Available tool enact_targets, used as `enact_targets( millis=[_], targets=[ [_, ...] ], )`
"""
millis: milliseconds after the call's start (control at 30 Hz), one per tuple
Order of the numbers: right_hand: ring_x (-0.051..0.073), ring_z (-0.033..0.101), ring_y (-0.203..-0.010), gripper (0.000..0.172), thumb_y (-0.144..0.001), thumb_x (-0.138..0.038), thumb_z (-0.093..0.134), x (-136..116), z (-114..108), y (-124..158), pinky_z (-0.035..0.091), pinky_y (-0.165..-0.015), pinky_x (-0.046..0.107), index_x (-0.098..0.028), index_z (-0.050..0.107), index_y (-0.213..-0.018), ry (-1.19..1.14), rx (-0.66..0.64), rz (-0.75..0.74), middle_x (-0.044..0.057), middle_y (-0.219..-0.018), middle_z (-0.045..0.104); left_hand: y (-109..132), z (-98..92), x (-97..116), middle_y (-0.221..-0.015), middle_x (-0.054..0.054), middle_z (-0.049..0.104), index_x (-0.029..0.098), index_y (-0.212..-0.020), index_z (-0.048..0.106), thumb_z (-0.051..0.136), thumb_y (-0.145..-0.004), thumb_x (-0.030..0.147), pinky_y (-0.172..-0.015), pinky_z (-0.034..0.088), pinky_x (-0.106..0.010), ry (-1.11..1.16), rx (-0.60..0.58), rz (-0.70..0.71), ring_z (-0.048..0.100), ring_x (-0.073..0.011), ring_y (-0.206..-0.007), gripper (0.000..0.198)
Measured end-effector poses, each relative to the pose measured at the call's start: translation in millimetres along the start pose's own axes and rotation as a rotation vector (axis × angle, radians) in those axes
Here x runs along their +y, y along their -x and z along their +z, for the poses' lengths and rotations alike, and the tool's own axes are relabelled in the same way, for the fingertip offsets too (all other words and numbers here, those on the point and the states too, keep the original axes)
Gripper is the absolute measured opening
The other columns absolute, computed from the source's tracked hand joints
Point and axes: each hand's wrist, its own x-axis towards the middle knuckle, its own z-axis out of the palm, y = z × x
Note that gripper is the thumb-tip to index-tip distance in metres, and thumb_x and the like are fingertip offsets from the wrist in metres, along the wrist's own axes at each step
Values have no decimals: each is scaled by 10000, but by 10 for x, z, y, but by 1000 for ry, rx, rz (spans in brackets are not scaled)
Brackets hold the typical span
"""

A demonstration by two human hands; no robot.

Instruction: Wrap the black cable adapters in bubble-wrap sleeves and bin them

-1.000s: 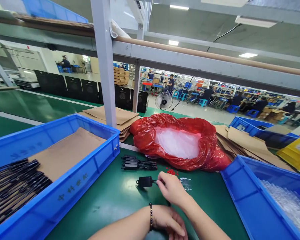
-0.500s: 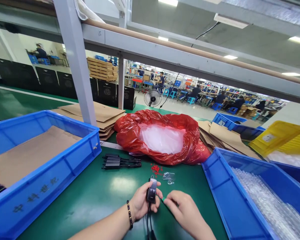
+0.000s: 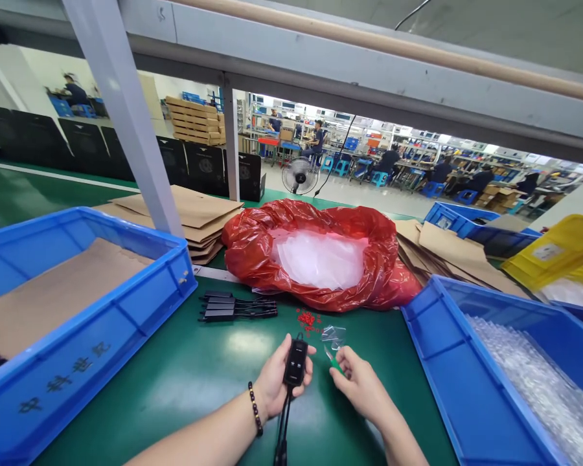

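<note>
1. L hand [image 3: 273,383] grips the black box [image 3: 296,364], thumb along one side, fingers wrapped round the other; box is face up over the green table [image 3: 184,401], cables [image 3: 284,421] running down toward the wearer.
2. R hand [image 3: 362,382] pinches a green tool [image 3: 337,367] btwn thumb & fingers; can't tell exact type, too small. Its tip points toward the clear plastic bits [image 3: 334,334].
3. Step looks like fine pick-up work beside the box, so hold L grip firm but light, w/ face & top loop [image 3: 300,336] uncovered.
4. Grip tool nr its tip for control; don't let it scratch the box face.
5. Red bits [image 3: 307,319] lie loose nr the plastic: go slow w/ R wrist, else they'd prob. scatter.
6. Leave cables slack, or they may twist the box.
7. Other boxes [image 3: 219,314] lie L of the red bits; mind L elbow & sleeve-side reach there.
</note>
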Motion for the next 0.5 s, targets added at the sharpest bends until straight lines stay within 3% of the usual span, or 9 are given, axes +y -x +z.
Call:
enact_targets(
  millis=[100,233,400,500],
  targets=[
    [123,518,-563,169,-853,-295,377,-10,-16,5,418,-540,222,-199,492,-929,-154,66,-90,-23,-655,540,9,12,-25,-577,-29,527,92,-882,588,424,-799,563,-319,222,-165,-14,27,15,482,-98,-442,505],
    [133,548,-579,258,-903,-308,294,-133,44,45,426,-528,223,-197,491,-1028,-158,111,-124,-3,-681,573,31,21,-77,-610,-13,500,107,-894,584,456,-787,556,-335,253,-168,-47,45,39,476,-96,-480,480],
    [145,576,-646,276,-919,-282,261,-260,158,47,439,-568,233,-193,521,-944,-36,236,-226,31,-739,589,71,63,-131,-588,5,482,119,-896,562,466,-748,608,-317,208,-165,-158,53,73,423,-81,-438,520],
    [144,573,-660,288,-918,-250,250,-277,214,28,438,-590,234,-189,524,-850,65,306,-275,45,-748,588,80,83,-158,-551,3,489,124,-791,544,459,-728,639,-315,198,-166,-197,99,105,396,-75,-413,525]
  ],
)
